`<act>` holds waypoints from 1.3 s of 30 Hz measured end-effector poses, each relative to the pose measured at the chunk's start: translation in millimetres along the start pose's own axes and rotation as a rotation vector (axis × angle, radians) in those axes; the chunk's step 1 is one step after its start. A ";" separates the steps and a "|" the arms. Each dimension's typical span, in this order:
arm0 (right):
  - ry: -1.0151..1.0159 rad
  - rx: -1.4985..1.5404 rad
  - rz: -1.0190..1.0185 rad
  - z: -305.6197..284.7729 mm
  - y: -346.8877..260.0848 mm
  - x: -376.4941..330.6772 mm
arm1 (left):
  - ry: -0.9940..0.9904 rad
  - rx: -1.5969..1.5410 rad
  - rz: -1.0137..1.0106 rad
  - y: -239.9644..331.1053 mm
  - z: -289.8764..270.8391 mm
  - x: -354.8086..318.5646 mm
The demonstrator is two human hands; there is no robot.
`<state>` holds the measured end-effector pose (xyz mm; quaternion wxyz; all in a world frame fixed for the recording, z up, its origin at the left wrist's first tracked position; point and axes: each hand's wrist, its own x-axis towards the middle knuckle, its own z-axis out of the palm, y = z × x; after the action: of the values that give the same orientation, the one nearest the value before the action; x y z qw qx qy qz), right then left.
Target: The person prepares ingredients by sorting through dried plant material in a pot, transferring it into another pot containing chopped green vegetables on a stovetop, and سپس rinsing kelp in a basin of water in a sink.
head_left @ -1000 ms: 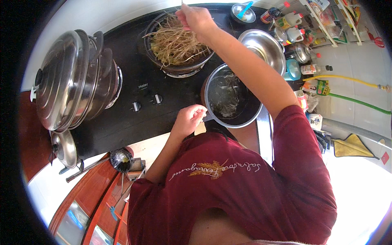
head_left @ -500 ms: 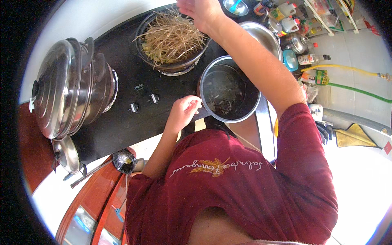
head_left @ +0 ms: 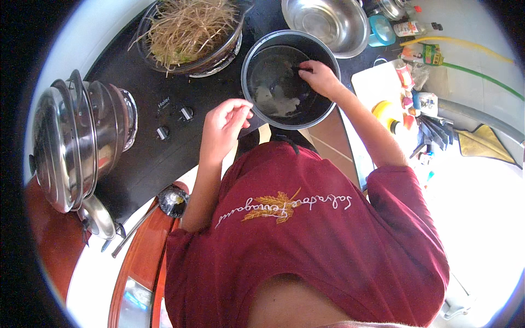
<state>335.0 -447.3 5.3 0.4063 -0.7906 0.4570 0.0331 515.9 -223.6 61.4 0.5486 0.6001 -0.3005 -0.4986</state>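
Observation:
A round dark-lined pot with a pale rim stands in front of me, with liquid and floating bits at its bottom. My right hand reaches over its right side, the fingertips pinched together inside the pot. Something small and dark shows at those fingers, too unclear to name. By the pot's left rim is my left hand, thumb drawn against curled fingers; what they hold, if anything, is hidden. Behind and to the left, a dark pan on the stove bears a heap of thin, dry-looking brown roots.
A big lidded steel steamer stands on the left of the black cooktop. An empty steel basin is behind the pot. Bottles and a blue container line the right wall, with a white tray below them.
My right hand has come down from beside the root heap into the pot. My left hand stays near the pot's rim. The whole view has shifted, so the stove things sit higher and further left.

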 end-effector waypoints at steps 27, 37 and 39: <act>-0.361 -0.194 0.016 130.3 -24.4 15.7 | 0.303 0.588 0.146 -16.7 19.7 58.3; -0.628 1.062 0.276 109.5 -33.9 20.3 | 0.240 0.107 -0.062 -31.8 8.0 65.0; -0.713 1.204 0.287 104.2 -35.0 22.3 | 0.221 0.081 -0.078 -34.7 6.5 65.3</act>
<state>407.4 -383.9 -52.3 0.8886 -0.3021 0.3346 0.0847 524.5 -277.7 11.2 0.5340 0.6843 -0.2345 -0.4377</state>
